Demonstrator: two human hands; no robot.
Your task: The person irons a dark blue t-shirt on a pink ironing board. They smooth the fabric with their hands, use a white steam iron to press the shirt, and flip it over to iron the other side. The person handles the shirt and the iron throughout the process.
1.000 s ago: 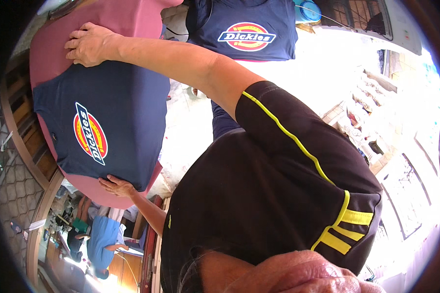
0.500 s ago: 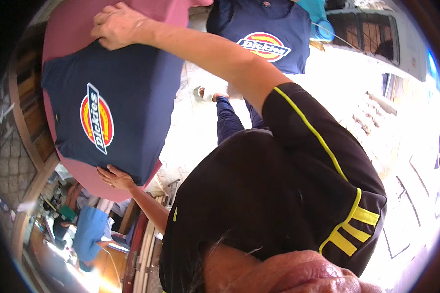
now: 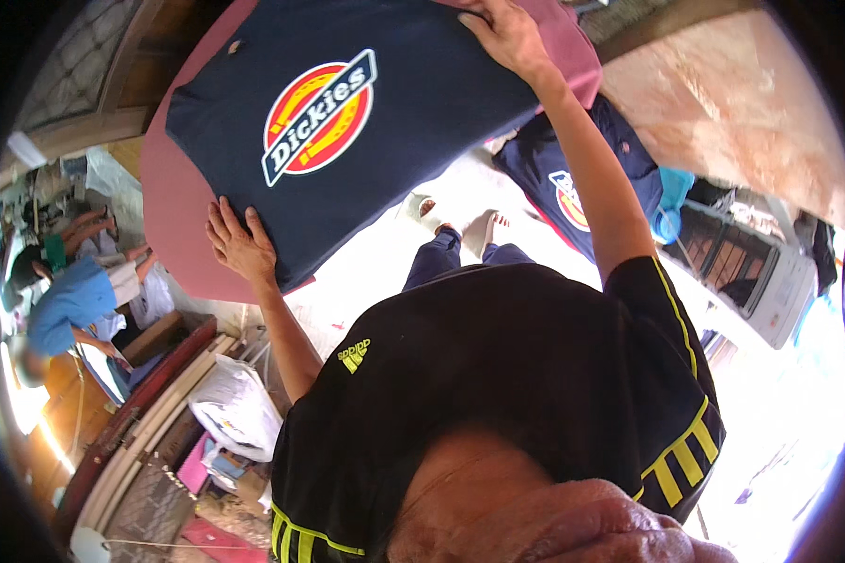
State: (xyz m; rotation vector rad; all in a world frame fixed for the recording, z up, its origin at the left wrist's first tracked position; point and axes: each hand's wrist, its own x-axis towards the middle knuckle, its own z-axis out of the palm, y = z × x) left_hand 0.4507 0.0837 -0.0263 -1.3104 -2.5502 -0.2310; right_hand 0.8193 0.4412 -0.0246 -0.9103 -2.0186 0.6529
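A navy sleeveless shirt [image 3: 422, 113] lies spread on a pink-covered tabletop [image 3: 178, 239], face up, with a round red-and-yellow emblem [image 3: 319, 117] crossed by a slanting, white-bordered banner at its middle and a small label [image 3: 236, 47] toward its far left. The left hand [image 3: 239, 246] rests at the near left edge of the garment, palm down, across the boundary between navy fabric and pink cover; its grip is wide, the fingers spread and nothing held between them. The right hand [image 3: 510, 39] reaches to the far right part of the same shirt and touches it, the thumb set apart; because the fingertips meet the upper limit of the view, it cannot be told whether this grip pinches cloth. To the right, partly hidden behind the right forearm, lies a second navy shirt [image 3: 620, 141] with a similar emblem; just beside it, farther right, stand a blue container [image 3: 668, 223] and a white-cased appliance [image 3: 781, 296]. The wearer's black top [image 3: 479, 375] bears yellow stripes, and below it pale sandals [image 3: 424, 214] show on the brightly lit floor [image 3: 366, 258]. At left, well apart, a co-worker in a blue shirt [image 3: 70, 296] bends forward. A dark red beam [image 3: 164, 383] and a white plastic bag [image 3: 238, 408] occupy the near left.
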